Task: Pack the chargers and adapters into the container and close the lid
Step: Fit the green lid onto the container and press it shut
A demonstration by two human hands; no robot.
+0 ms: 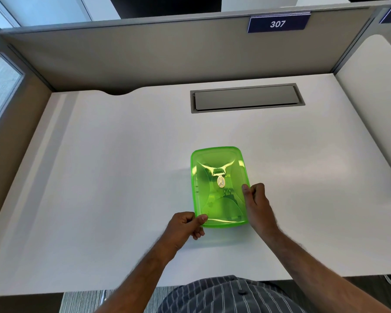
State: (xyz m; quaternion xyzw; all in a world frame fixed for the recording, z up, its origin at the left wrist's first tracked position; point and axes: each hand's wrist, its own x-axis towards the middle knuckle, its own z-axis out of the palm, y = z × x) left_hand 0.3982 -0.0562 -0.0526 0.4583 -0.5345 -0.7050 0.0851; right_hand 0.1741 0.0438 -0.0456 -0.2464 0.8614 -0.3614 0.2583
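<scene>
A translucent green container (219,168) lies on the white desk (113,168) with its green lid on top. A small oval sticker sits in the middle of the lid. Dim shapes show through the plastic, too blurred to name. My left hand (186,224) pinches the lid's near left corner between thumb and fingers. My right hand (256,204) rests against the right edge, thumb pressing on the lid's rim, fingers curled. No chargers or adapters lie loose on the desk.
A grey cable hatch (246,98) is set into the desk behind the container. Beige partition walls (145,57) enclose the desk at the back and left; a sign reading 307 (278,23) hangs on the back one.
</scene>
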